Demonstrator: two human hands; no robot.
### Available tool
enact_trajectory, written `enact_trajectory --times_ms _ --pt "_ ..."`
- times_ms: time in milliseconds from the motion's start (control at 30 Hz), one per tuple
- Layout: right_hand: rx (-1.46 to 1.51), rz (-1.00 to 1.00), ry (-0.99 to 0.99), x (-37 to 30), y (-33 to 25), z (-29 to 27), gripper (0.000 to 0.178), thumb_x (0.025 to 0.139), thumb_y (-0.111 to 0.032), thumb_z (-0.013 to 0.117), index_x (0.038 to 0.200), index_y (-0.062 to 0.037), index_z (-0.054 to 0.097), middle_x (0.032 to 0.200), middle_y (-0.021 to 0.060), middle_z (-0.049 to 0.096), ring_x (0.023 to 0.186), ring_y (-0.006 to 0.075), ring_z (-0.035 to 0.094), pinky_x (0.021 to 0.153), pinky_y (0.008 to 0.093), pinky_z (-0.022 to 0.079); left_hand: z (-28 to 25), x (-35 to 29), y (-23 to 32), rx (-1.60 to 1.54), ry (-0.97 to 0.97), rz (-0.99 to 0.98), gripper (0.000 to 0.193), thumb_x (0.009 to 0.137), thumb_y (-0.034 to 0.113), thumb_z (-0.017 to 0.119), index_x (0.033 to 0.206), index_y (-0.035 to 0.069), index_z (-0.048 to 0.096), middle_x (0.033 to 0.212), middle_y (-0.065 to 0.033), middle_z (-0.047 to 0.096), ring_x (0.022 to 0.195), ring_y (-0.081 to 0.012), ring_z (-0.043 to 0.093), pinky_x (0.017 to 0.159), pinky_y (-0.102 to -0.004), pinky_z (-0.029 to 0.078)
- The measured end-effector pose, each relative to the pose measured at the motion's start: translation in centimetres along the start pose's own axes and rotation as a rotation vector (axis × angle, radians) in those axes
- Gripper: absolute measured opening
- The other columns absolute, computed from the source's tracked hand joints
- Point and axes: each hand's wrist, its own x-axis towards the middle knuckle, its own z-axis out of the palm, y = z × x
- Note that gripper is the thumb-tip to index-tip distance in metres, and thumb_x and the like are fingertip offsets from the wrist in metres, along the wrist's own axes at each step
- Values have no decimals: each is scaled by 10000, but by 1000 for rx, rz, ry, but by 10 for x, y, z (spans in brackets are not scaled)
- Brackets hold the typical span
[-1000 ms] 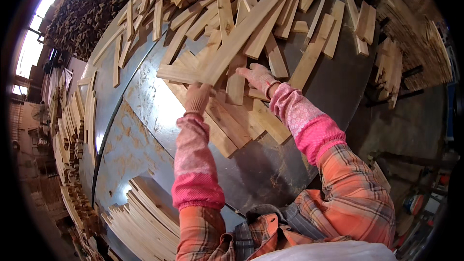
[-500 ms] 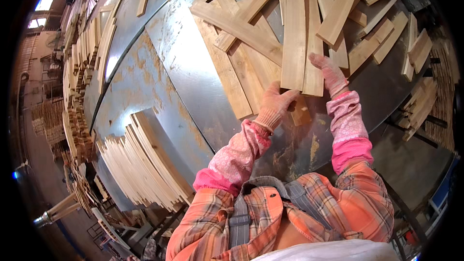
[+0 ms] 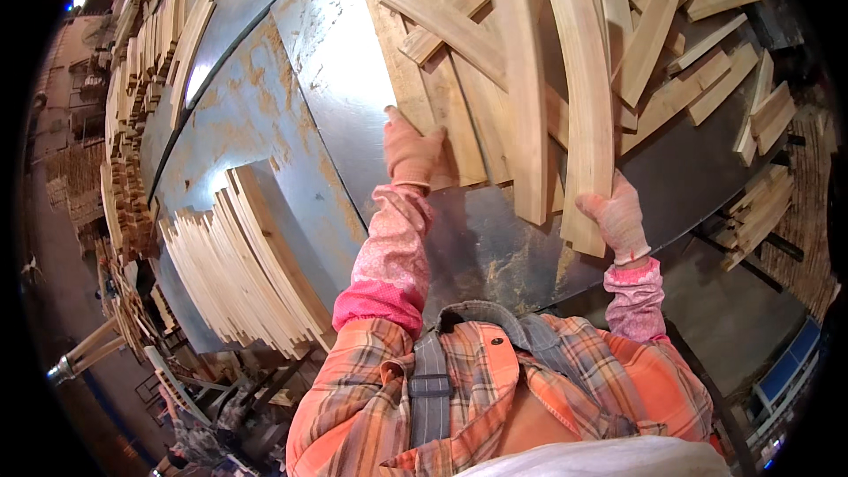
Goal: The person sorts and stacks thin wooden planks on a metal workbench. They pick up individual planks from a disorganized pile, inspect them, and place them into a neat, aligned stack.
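My right hand (image 3: pixel 614 216), in a pale pink work glove, is closed on the near end of a long wooden plank (image 3: pixel 586 115), its thumb on top and the fingers at the right edge. My left hand (image 3: pixel 412 155), gloved too, lies over the near end of the leftmost plank (image 3: pixel 397 62) of the pile. Its fingers reach that plank's left edge and the thumb its right side. Between my hands another long plank (image 3: pixel 528 124) rests on the pile, its near end jutting toward me. Crossed boards (image 3: pixel 442 22) lie beneath and beyond.
A metal tabletop (image 3: pixel 331 97) with sawdust patches carries everything. Thin slats stand in a row (image 3: pixel 238 274) at the near left. Stacked wood (image 3: pixel 132 132) lines the far left. Loose short boards (image 3: pixel 680 93) lie to the right, and more wood (image 3: pixel 764 212) sits past the table's right edge.
My left hand has moved left from the middle planks to the leftmost one. My right hand has come nearer with the long plank, and the middle planks now lie apart.
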Motion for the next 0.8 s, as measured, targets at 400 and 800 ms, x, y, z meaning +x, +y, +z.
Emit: enact_trajectory --times_ms 400,800 --pt "-368 -35 -36 24 -66 72 530 757 -286 782 1204 -10 721 1163 204 732 1063 316 711 931 404 542 -55 -61 -148 -283 -27 -222 794 791 269 751 1454 -69 473 1159 -245 689 1076 -377 694 946 -454 567" --pt "-467 -119 -80 15 -47 120 462 797 -311 736 1052 74 721 966 239 745 882 308 731 782 435 560 -93 -126 -204 -1133 -181 -446 268 841 144 649 1074 15 672 875 -135 686 802 -248 676 759 -416 584"
